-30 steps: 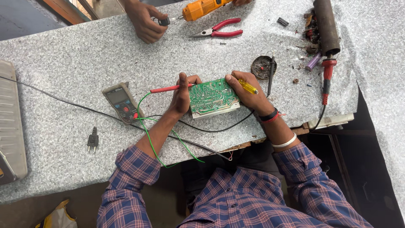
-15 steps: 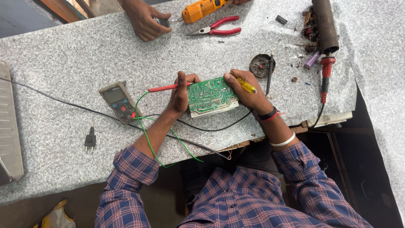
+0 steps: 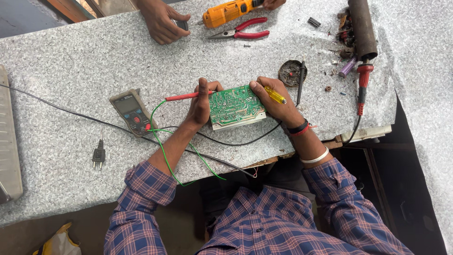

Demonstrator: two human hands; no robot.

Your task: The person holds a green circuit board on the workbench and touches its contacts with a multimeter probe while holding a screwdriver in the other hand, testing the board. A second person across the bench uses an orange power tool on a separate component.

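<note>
Two hands [image 3: 200, 106] [image 3: 273, 99], one circuit board [image 3: 236, 105]

Head view, straight down (close overhead)

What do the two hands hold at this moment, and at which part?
The left hand holds the red probe at its front end; the right hand holds a yellow-handled tool. Both grip the green circuit board by its side edges.

Left hand [image 3: 200, 105] and right hand [image 3: 276, 101] curl closed, forearms angled inward.
</note>
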